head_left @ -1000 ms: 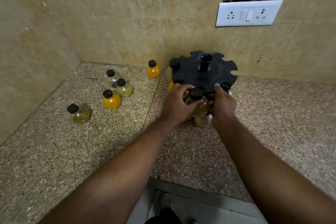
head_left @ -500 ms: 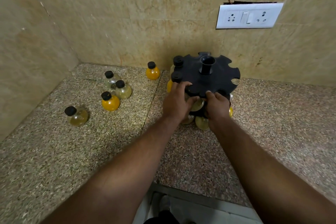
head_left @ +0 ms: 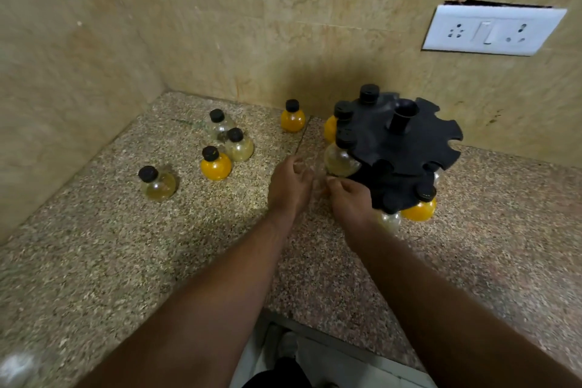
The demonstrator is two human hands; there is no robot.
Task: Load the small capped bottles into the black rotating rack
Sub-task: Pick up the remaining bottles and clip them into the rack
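Withdrawing from black rotating rack [head_left: 406, 148] | left hand [head_left: 289, 186] released, empty; right hand [head_left: 349, 198] loosely curled, empty | pale bottle [head_left: 341, 159] now seated at rack's 9 o'clock | five capped bottles [head_left: 215, 164] remain loose at 10 o'clock | loading unfinished.

The rack [head_left: 406, 148] hides most of its hung bottles, and the right hand [head_left: 352, 201] covers part of one. Both hands' fingertips blur near the rack; their grip is unclear

Dim warm light, soft shadows, wide-angle bowing at edges, perhaps motion blur on the fingers [head_left: 297, 167].
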